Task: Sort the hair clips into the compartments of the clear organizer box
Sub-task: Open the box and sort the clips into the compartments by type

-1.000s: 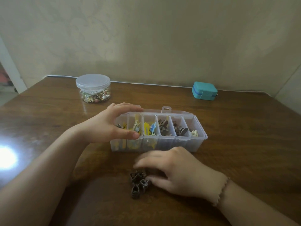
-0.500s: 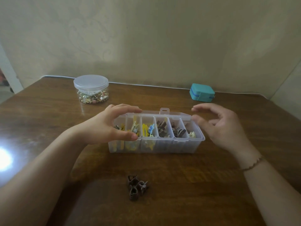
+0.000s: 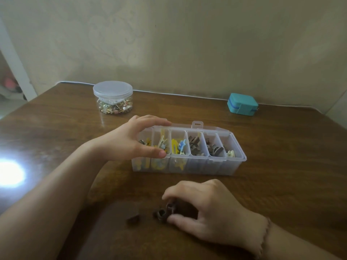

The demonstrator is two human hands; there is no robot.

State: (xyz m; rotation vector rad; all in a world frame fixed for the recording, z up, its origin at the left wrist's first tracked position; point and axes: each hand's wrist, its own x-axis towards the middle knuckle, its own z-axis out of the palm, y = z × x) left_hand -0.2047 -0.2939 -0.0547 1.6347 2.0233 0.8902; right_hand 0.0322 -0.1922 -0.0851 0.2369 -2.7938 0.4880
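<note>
At about 11 o'clock on the table (image 3: 281, 184) stands a lidded jar (image 3: 112, 97) of small trinkets, well apart from the work. Nearer the centre, the left hand (image 3: 129, 141) grips the left end of the box (image 3: 216, 166), fingers curled over its far rim and thumb on the near rim; that hold should stay firm so the box does not slide when a clip is dropped in. The box holds yellow and blue clips in its left compartments and brown ones toward the right. At 6 o'clock a loose brown clip (image 3: 133, 219) lies by itself on the wood, and just to its right the right hand (image 3: 204, 209) is curled over the brown clips (image 3: 165, 212), fingertips and thumb pinching at them. It would pay to take one clip cleanly, lift clear of the rest, and carry it to a brown compartment at about 1 o'clock from the hand. A teal case (image 3: 242, 104) sits at 1 o'clock by the wall.
</note>
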